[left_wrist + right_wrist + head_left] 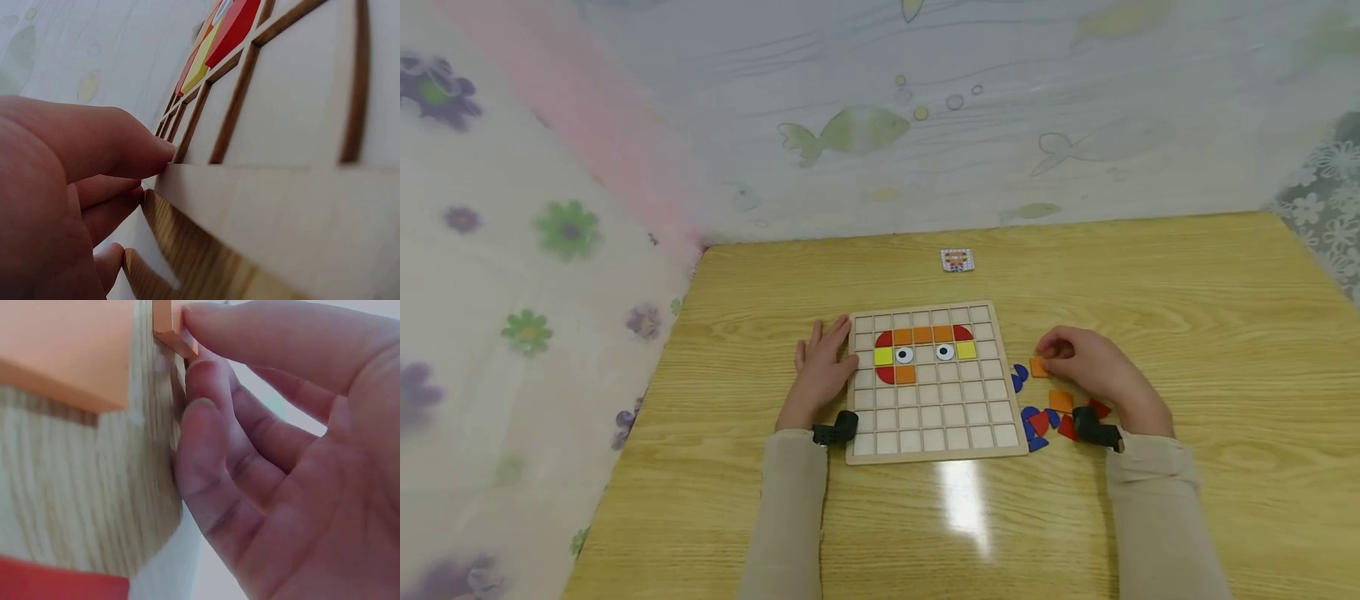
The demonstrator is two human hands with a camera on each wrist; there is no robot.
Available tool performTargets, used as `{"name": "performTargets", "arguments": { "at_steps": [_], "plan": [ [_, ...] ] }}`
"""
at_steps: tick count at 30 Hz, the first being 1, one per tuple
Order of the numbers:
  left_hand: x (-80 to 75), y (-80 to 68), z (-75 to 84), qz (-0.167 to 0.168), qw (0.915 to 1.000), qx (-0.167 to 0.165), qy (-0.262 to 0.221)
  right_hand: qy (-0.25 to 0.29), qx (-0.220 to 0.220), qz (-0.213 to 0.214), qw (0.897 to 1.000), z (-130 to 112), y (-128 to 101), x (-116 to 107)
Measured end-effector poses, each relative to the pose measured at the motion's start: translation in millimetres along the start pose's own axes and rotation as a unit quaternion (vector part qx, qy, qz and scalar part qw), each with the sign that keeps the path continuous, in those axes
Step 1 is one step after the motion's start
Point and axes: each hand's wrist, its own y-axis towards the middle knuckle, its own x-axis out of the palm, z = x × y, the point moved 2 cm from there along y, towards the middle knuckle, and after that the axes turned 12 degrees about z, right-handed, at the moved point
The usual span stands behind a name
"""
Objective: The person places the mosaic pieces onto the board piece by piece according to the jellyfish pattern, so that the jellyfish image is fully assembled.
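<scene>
A wooden grid board [934,421] lies on the table, with red, orange and yellow tiles and two eye pieces [904,355] in its upper rows. My left hand [822,367] rests flat on the table against the board's left edge; its fingertips [164,150] touch the frame [275,200]. To the right of the board my right hand [1078,360] pinches a small orange square tile [1038,367] with curled fingers. In the right wrist view the thumb [250,328] presses on that orange tile [172,325] lying on the wood.
Loose blue, red and orange pieces [1051,417] lie right of the board, including another orange square [69,350]. A small picture card [957,260] sits further back. Patterned curtains close off the table at the back and left.
</scene>
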Motion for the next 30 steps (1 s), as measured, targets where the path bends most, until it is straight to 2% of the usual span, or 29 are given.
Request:
{"name": "performTargets", "arguments": {
  "at_steps": [5, 10, 14, 17, 24, 30],
  "plan": [
    [0.9, 0.3, 1.4, 0.000, 1.0000, 0.000, -0.002, -0.001, -0.008, -0.032, 0.999, 0, -2, 0],
    [-0.4, -0.2, 2.9, 0.003, 1.0000, -0.004, -0.004, -0.008, -0.015, -0.038, 0.999, -3, -1, 1],
    [-0.5, 0.3, 3.5, 0.002, 1.0000, -0.004, -0.004, 0.003, 0.012, -0.037, 0.999, -4, -2, 0],
    [0.4, 0.5, 2.8, 0.002, 1.0000, -0.004, -0.004, -0.007, 0.012, -0.023, 1.000, -4, -1, -1],
    [0.3, -0.1, 3.3, 0.001, 1.0000, -0.004, -0.003, -0.026, -0.021, 0.033, 0.999, -12, 4, 4],
    [-1.2, -0.3, 4.1, 0.003, 1.0000, -0.004, -0.001, -0.027, -0.044, 0.038, 0.998, -30, 14, 18]
  ]
}}
